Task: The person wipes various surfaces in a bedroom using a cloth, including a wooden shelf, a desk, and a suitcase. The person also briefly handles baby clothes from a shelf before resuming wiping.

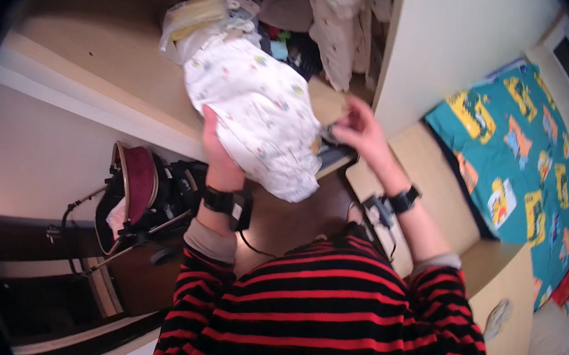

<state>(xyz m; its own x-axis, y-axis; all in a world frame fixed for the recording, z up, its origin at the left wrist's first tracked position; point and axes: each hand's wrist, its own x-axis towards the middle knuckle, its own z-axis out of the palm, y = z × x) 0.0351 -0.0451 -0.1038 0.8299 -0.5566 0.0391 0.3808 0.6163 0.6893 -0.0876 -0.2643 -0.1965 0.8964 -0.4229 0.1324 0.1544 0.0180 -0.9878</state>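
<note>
A white cloth bundle (255,98) with small coloured prints lies over the front edge of a wooden shelf, its near end hanging past the edge. My left hand (222,160) grips its left side, thumb on top and the other fingers hidden beneath. At the bundle's right end, my right hand (362,131) is closed in a pinch. A small dark thing shows at its fingertips, too unclear to name. Behind the bundle rests a clear plastic bag (193,19) with something yellowish in it.
The wooden shelf (112,66) holds dark clothes at the back, and pale garments (341,31) hang at its right. Below left stands a stroller (137,190) with a maroon hood. A bed with a green cartoon-print cover (516,146) is on the right.
</note>
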